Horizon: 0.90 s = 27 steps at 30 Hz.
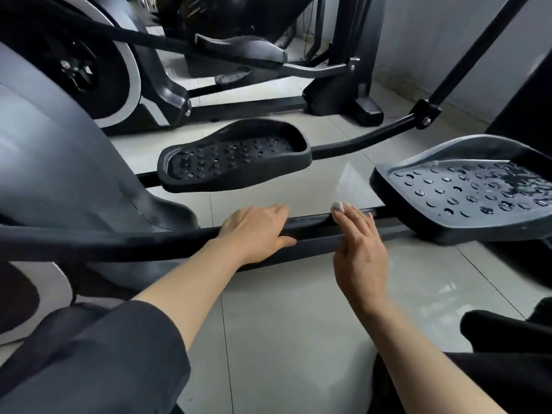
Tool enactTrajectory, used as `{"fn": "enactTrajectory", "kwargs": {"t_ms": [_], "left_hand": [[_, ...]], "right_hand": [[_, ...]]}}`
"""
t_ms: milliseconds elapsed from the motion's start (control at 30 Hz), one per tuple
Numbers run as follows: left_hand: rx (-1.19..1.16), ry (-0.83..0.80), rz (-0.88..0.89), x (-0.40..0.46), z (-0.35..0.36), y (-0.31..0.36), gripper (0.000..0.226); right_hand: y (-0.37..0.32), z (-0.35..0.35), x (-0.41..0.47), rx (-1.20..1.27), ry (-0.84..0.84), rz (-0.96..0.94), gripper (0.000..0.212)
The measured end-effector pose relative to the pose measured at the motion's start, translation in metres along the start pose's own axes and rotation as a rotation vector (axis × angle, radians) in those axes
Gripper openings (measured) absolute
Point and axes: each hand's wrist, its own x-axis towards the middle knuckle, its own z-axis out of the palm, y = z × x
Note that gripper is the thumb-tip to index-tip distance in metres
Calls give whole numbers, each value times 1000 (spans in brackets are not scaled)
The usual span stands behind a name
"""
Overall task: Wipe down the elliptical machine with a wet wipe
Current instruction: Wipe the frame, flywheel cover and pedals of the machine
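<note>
Pale glossy floor tiles (286,330) fill the lower middle of the frame, with a grey wall (448,40) at the upper right. We look down on a dark elliptical (59,162) whose grey housing takes up the left side. Its low black rail (167,240) runs across the centre of the frame from left to right.

Our left hand (257,231) grips the rail at the centre, fingers over the far side and thumb along the near side. Just to its right, our right hand (360,249) is on the same rail, fingers loosely extended; a small white wipe (337,205), bunched up, sits under the fingertips at the rail's top edge. We cannot tell whether the fingers pinch the wipe or only press on it.

Above the hands, in the middle of the frame, a black studded pedal (236,156) hangs on its curved arm (364,138). A second, greyer pedal (466,186) sits at the right, its studded tread glistening with wet patches.

Another elliptical (209,49) stands behind, across the top of the frame, with a silver-trimmed flywheel cover (131,79) at the upper left and a black upright post (352,40) near the upper centre.

A dark grey sleeve (98,360) covers our left arm at the lower left; the right forearm is bare. Dark cloth (507,339) shows at the lower right.
</note>
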Motion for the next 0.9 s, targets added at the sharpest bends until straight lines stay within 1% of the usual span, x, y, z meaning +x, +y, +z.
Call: {"fn": "enactTrajectory", "kwargs": {"t_ms": [100, 167, 267, 400, 467, 600, 700, 800, 900], "left_hand": [[-6, -23, 18, 6, 7, 5, 63], [-39, -26, 18, 9, 14, 10, 68], [-90, -25, 4, 17, 27, 15, 65], [-156, -26, -10, 28, 51, 17, 54], [-181, -35, -8, 32, 64, 16, 56], [-198, -87, -11, 38, 85, 19, 63], [-215, -134, -31, 41, 105, 17, 64], [-230, -174, -76, 39, 129, 13, 67], [-174, -185, -135, 33, 152, 10, 66]], "right_hand": [[14, 4, -1, -11, 18, -14, 63], [23, 6, -3, -13, 10, -36, 63], [40, 10, -5, -34, -12, -83, 58], [73, 5, -1, -105, -10, -9, 55], [80, 7, -3, -127, -33, 18, 57], [73, 20, -15, -138, -59, 115, 59], [61, 34, -25, -138, -137, 61, 61], [45, 48, -44, -116, -302, -66, 66], [50, 56, -56, -133, -443, -168, 65]]}}
